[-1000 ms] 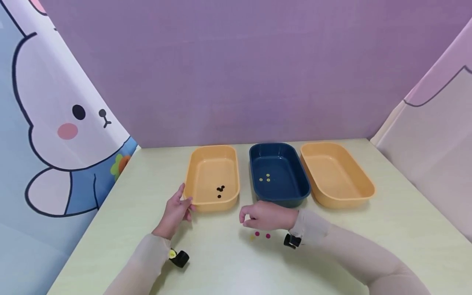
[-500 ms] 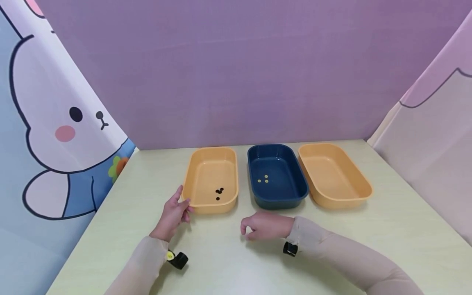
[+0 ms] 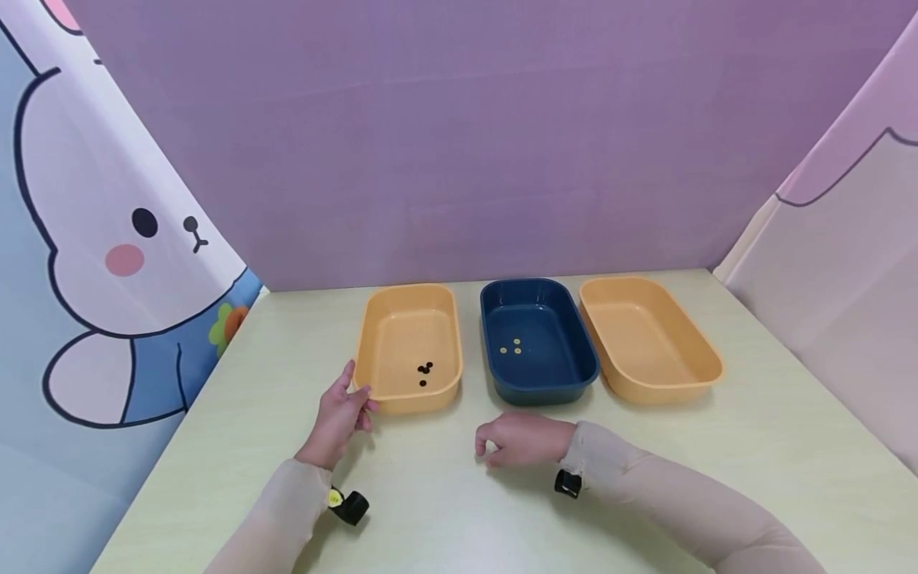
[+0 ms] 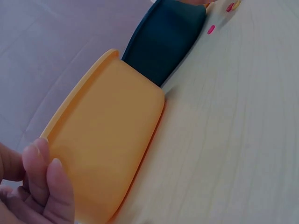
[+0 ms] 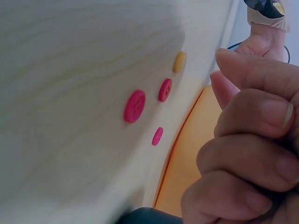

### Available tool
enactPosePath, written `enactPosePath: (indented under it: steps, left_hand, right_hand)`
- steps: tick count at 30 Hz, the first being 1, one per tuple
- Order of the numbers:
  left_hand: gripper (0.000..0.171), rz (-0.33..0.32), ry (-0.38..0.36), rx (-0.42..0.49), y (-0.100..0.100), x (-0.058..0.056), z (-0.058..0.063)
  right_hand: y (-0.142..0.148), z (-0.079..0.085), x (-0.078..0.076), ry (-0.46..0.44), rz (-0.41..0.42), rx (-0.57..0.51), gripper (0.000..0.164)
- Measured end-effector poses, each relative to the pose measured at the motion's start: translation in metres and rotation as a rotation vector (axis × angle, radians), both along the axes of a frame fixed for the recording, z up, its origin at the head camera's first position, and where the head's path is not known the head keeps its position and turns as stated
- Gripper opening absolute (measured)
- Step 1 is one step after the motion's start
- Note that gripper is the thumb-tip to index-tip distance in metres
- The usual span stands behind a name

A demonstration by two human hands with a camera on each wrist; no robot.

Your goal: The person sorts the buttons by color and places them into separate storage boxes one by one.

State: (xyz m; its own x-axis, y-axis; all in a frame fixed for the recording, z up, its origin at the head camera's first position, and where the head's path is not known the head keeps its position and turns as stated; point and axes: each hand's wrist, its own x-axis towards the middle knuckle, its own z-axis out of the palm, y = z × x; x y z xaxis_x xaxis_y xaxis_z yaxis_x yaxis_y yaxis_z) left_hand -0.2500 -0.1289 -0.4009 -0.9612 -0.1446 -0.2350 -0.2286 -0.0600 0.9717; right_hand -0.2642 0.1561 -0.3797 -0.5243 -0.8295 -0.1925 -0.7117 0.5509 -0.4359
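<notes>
My left hand [image 3: 337, 418] holds the near left corner of an orange tray [image 3: 364, 335]; in the left wrist view thumb and fingers [image 4: 60, 186] meet at its rim. Several black buttons [image 3: 423, 371] lie inside this tray. My right hand [image 3: 527, 438] hovers low over the table in front of the dark blue tray [image 3: 545, 397], its fingers [image 5: 233, 163] curled and nothing visible in them. Under it, the right wrist view shows three pink buttons [image 5: 135, 107] and a yellow button [image 5: 179, 62] on the table. The right hand hides them in the head view.
Three yellow buttons [image 3: 517, 351] lie in the blue tray. Right beside it stands a second orange tray [image 3: 645, 335] with nothing in it. A purple cloth [image 3: 459, 143] rises behind the pale wooden table [image 3: 430, 510]. Each wrist wears a small black camera [image 3: 351, 508].
My right hand has drawn back from the blue tray's near edge toward me, then shifted slightly right, covering the loose buttons. My left hand keeps its hold on the orange tray.
</notes>
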Motion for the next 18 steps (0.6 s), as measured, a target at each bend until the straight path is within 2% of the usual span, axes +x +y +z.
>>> enactPosePath:
  steps: [9,13,18]
  left_hand:
    - [0.065,-0.009,-0.003,-0.001,0.0002,0.0004,0.0002]
    - [0.066,-0.012,-0.001,-0.009,0.0002,0.0006,0.0003]
    - [0.066,-0.013,0.002,-0.016,-0.0004,0.0009,-0.0004]
  right_hand:
    - [0.0044,-0.0048,-0.0007,-0.016,0.022,-0.001,0.005]
    - [0.0049,-0.0057,-0.0015,-0.050,-0.005,0.019,0.006]
    - [0.0047,-0.0087,-0.0023,-0.036,-0.036,0.031,0.006]
